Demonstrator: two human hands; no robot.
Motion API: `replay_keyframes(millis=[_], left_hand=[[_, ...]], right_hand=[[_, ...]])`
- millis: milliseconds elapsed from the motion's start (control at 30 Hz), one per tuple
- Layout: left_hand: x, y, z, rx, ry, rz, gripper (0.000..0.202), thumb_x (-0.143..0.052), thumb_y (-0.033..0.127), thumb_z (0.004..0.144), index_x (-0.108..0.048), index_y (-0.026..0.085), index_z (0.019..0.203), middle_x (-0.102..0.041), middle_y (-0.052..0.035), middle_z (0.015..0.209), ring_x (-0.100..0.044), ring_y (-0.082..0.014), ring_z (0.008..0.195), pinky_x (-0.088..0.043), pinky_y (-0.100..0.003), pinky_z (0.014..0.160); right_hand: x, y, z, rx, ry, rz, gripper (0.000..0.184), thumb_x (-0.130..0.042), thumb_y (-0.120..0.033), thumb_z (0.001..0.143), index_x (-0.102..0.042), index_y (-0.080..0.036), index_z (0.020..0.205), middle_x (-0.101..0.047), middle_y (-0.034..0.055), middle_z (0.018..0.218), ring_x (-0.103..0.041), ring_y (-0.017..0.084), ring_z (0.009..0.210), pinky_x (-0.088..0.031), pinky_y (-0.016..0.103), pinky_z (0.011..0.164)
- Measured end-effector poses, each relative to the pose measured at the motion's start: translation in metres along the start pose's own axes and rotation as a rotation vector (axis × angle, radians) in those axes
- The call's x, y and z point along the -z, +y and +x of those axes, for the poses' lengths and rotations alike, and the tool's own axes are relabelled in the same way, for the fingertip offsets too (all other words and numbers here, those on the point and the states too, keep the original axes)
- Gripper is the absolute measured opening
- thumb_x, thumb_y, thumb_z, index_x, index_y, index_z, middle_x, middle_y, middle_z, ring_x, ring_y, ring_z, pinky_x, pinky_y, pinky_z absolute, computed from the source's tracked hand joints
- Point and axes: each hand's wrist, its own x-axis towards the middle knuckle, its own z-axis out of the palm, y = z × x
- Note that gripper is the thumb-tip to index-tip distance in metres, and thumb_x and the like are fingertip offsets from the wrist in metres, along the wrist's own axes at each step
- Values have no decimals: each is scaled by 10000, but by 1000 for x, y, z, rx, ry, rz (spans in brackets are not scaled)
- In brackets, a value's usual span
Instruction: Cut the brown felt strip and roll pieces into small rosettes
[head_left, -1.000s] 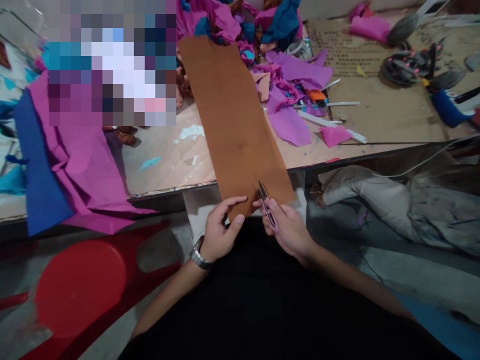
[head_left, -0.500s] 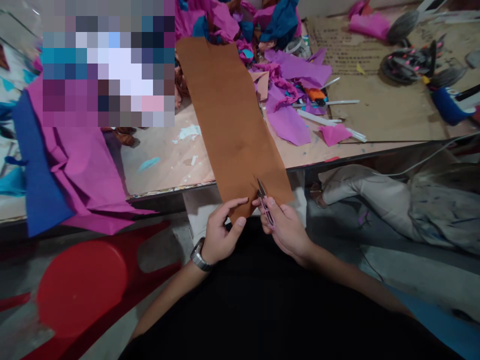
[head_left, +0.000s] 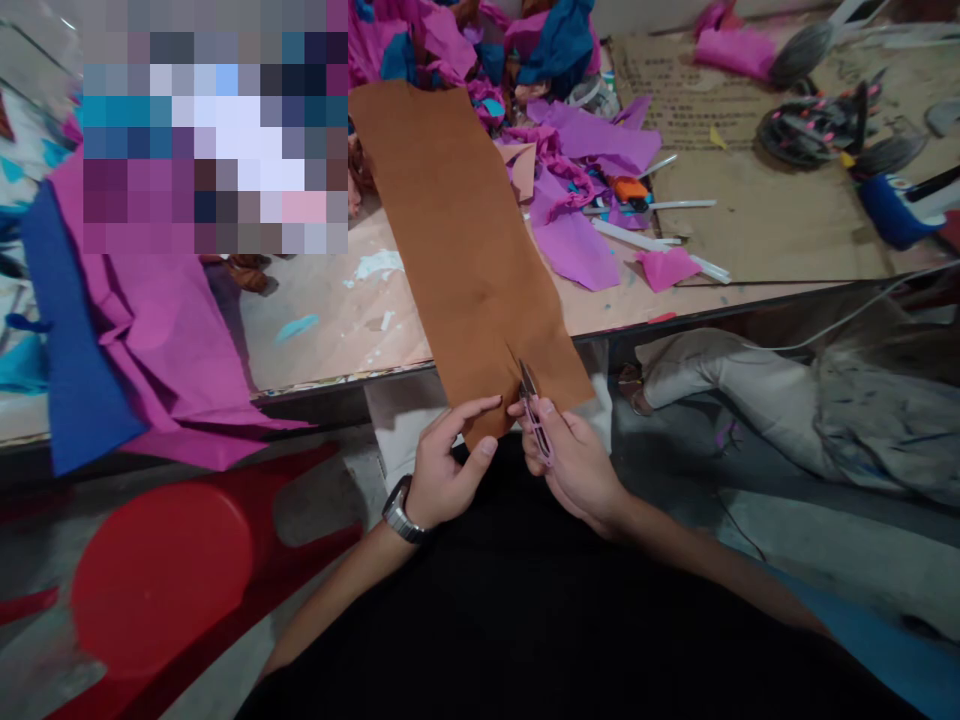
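Note:
A long strip of brown paper (head_left: 465, 240) runs from the worktable down over its near edge toward me. My right hand (head_left: 574, 455) grips small pink-handled thread snips (head_left: 538, 430), their dark blades pointing up over the lower part of the strip. A short slit or crease shows just beyond the blade tips. My left hand (head_left: 450, 465), with a metal watch on its wrist, is at the strip's lower left corner. Its index finger reaches over the paper and the thumb stands apart; the other fingers are largely hidden.
Crumpled purple paper (head_left: 574, 240), white sticks (head_left: 634, 238) and an orange tool (head_left: 630, 188) lie on the worktable (head_left: 330, 310). Pink paper (head_left: 172, 350) hangs over the edge at left. A red stool (head_left: 161, 580) stands below. At right, a person's leg (head_left: 697, 375) shows.
The near end of the brown strip and the snips have shifted slightly right. Both hands keep nearly the same pose, and the view has moved a little.

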Motion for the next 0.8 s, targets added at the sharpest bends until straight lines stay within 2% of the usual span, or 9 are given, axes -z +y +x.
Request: replay_keyframes(millis=[233, 800], left_hand=[[-1, -1, 0, 10, -7, 7, 400, -644, 323, 969, -657, 231, 1358, -716, -113, 1323, -683, -247, 1213, -538, -437, 1068], [-2, -3, -2, 11, 6, -7, 391, -647, 315, 968, -662, 225, 1348, -717, -113, 1320, -679, -245, 1224, -533, -427, 1071]], right_hand=[[1, 1, 2, 21, -43, -23, 393, -642, -590, 940, -681, -199, 957, -405, -55, 696, -305, 64, 509, -238, 235, 439], [1, 2, 3, 12, -26, -14, 378, -646, -570, 942, -676, -193, 928, -382, -60, 673, -294, 67, 514, -221, 231, 440]])
